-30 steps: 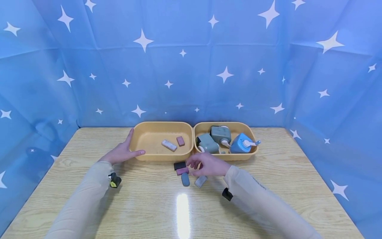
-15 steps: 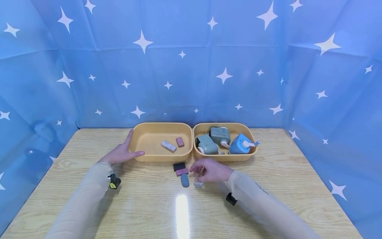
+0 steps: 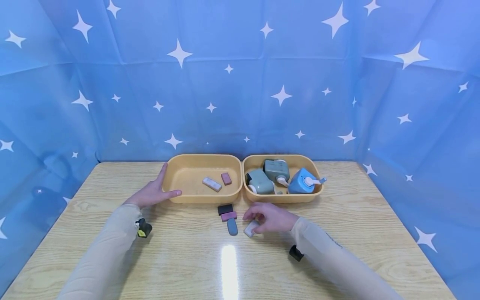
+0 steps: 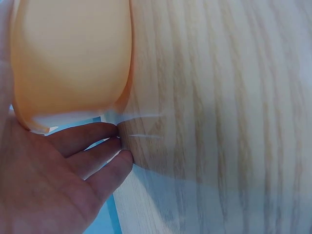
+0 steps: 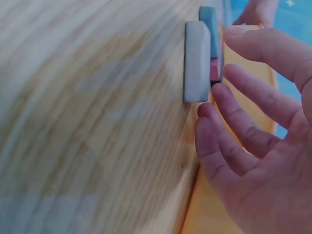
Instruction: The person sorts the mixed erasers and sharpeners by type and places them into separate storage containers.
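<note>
My left hand rests against the left end of the left tan bin, thumb at the front rim and fingers stretched along its outside. The left wrist view shows those straight fingers beside the bin's wall. My right hand hovers over a small grey-white eraser-like block. In the right wrist view its fingers are spread and bent, with a gap to the grey-white block. Left of it on the table lie a blue block, a purple block and a black block.
Inside the left bin lie a pale speckled bar and a dark pink block. The adjoining right bin holds two grey-green pump bottles and a blue one. A blue starry curtain encloses the table.
My right hand has moved right and toward me, away from the black and purple blocks and over to the grey-white block. The left hand stays put.
</note>
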`<state>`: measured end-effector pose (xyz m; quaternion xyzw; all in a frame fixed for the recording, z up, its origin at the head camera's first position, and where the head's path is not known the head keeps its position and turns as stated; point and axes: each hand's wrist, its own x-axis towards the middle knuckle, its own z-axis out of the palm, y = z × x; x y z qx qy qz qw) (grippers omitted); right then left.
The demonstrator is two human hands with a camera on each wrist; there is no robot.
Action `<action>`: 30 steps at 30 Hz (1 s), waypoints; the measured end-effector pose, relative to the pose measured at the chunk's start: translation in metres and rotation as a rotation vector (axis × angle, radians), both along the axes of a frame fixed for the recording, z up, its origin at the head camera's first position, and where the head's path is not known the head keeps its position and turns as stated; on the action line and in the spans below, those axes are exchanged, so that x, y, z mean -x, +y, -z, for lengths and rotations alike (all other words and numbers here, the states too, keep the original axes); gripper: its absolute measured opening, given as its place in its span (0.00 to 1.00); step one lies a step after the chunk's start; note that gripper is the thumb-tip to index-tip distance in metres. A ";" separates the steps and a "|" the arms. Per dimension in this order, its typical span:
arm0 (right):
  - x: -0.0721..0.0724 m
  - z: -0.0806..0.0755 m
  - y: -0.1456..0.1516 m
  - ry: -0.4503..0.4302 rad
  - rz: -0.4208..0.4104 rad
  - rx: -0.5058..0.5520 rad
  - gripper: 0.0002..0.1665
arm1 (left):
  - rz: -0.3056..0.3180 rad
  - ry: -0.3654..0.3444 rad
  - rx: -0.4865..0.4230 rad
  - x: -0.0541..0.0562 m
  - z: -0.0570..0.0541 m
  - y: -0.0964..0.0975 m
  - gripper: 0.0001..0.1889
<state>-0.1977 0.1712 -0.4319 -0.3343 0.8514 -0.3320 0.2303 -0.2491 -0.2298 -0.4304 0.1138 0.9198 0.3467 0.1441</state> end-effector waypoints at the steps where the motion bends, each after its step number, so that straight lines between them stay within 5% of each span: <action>1: 0.000 0.001 0.000 -0.003 0.000 0.000 0.20 | 0.000 0.000 -0.001 0.000 0.000 0.000 0.62; 30: -0.002 0.018 0.001 0.024 -0.019 0.056 0.20 | 0.001 0.015 0.007 -0.001 0.000 -0.001 0.62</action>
